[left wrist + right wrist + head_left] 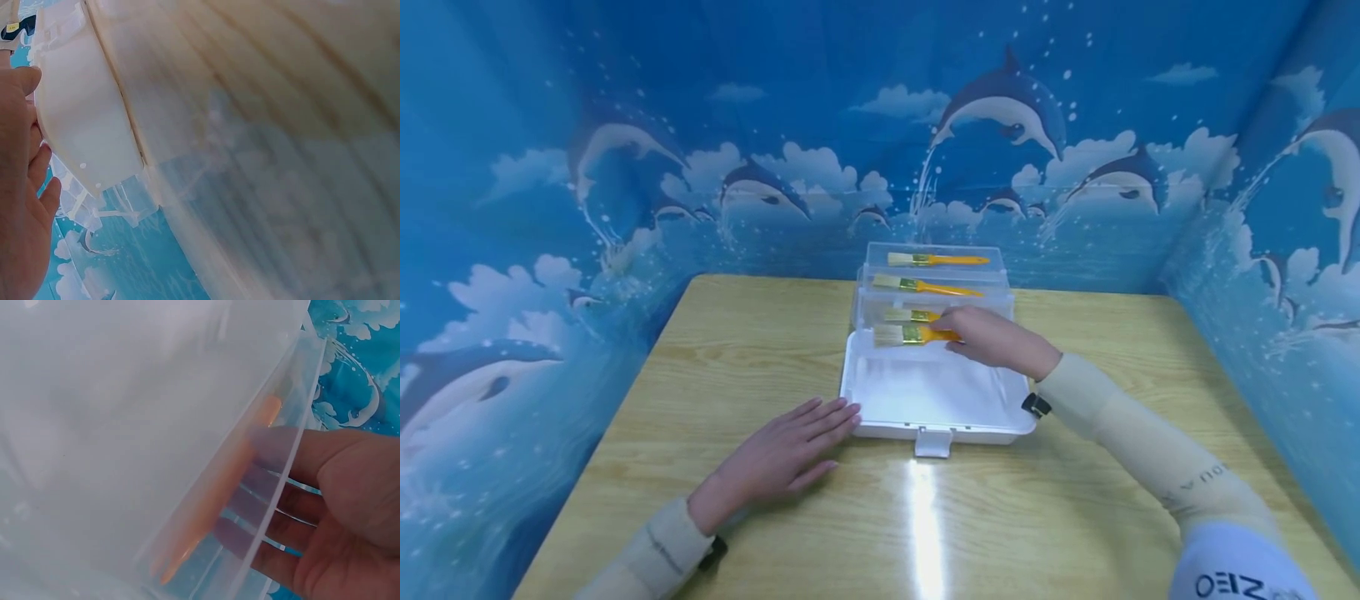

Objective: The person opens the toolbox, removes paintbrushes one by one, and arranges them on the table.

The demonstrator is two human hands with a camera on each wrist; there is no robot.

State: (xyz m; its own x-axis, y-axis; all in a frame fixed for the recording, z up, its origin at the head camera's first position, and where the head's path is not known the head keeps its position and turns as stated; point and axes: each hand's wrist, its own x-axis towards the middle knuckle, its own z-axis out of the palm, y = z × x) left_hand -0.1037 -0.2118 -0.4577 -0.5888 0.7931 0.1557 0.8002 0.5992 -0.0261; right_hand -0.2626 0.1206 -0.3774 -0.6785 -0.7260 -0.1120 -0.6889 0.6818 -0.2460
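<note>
Grips front brush (916, 335) by handle in right hand (1000, 340), lengthwise along clear tray (309, 365), bristles (888, 336) leftward, and rests outstretched left hand (782, 454) at white box (925, 398).

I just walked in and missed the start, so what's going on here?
A person's right hand holds an orange-handled, pale-bristled paintbrush at an open white plastic box with clear plastic tiered trays. Three similar brushes lie in the trays. The left hand, fingers straight, lies at the box's front left corner.
</note>
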